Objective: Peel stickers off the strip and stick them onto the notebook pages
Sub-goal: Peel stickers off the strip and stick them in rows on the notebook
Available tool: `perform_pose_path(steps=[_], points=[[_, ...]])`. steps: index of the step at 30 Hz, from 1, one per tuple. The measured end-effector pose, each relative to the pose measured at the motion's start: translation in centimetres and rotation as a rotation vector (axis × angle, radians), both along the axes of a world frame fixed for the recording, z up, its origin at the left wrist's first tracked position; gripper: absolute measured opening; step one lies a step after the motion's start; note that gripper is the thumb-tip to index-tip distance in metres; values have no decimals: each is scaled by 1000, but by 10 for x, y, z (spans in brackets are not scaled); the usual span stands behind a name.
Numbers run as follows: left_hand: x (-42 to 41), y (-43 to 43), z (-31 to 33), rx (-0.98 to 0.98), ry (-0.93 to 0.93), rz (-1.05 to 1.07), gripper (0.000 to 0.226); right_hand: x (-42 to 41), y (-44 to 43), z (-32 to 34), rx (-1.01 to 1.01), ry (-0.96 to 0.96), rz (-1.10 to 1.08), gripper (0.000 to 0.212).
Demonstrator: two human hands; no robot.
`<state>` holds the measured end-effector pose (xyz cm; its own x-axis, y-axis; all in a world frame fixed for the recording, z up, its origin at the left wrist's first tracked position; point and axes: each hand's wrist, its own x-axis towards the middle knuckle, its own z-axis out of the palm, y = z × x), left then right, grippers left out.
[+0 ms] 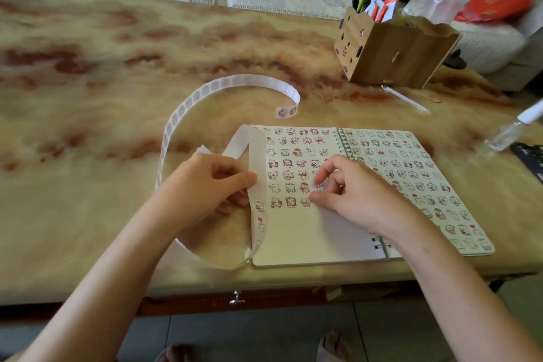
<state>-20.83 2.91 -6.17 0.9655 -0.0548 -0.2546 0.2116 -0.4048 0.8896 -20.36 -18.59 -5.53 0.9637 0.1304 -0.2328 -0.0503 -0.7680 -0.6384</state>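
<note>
An open spiral notebook point(296, 232) lies at the table's near edge, both pages covered in rows of small cartoon stickers. A long white sticker strip point(179, 114) loops across the table to the left and runs down along the notebook's left edge. My left hand point(205, 185) pinches the strip there, just above a few unpeeled stickers point(259, 206). My right hand point(349, 185) is over the left page, with thumb and forefinger pinching a small sticker point(318, 186) at the end of a sticker row. Whether the sticker touches the page I cannot tell.
A wooden pen holder point(390, 50) full of pens and scissors stands at the back right. A loose white pen point(407, 99) lies in front of it. A small clear bottle point(511, 129) lies at the right edge beside a dark object point(530, 156). A sofa runs behind the table.
</note>
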Motion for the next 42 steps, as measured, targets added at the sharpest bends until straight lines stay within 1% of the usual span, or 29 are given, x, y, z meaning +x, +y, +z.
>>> perform_pose_path(steps=[2, 3, 6, 7, 12, 15, 20, 25, 27, 29, 33, 36, 39, 42], points=[[0, 0, 0, -1, 3, -3, 15, -1, 0, 1, 2, -4, 2, 12], [0, 0, 0, -4, 2, -2, 15, -1, 0, 1, 2, -9, -5, 14], [-1, -1, 1, 1, -8, 2, 16, -2, 3, 2, -21, -17, -20, 32], [-1, -2, 2, 4, -10, 5, 16, -2, 3, 2, -28, -10, -13, 33], [0, -1, 1, 15, -8, 10, 14, 1, -1, 4, -3, 50, 23, 20], [0, 0, 0, 22, -4, 5, 15, 1, -2, 2, 7, 54, 19, 14], [-1, -2, 2, 18, -17, 12, 15, -1, 3, 0, -23, -33, -28, 23], [0, -2, 1, 13, -22, 6, 15, 1, 0, 0, -13, 1, -25, 7], [-1, -2, 2, 7, -29, 4, 14, 0, 0, 1, -2, -7, -19, 4], [-2, -2, 5, -51, -47, 9, 13, -2, 4, 4, 76, -32, -12, 5], [-4, -3, 14, -229, -109, 45, 15, -7, 17, 12, 426, -72, -8, 15], [-5, -7, 15, -282, -161, 56, 18, -13, 29, 13, 618, -73, 26, 16], [-5, -9, 15, -298, -202, 66, 17, -16, 38, 12, 737, -67, 30, 14], [-5, -10, 15, -299, -233, 87, 17, -17, 41, 11, 786, -77, -3, 19]])
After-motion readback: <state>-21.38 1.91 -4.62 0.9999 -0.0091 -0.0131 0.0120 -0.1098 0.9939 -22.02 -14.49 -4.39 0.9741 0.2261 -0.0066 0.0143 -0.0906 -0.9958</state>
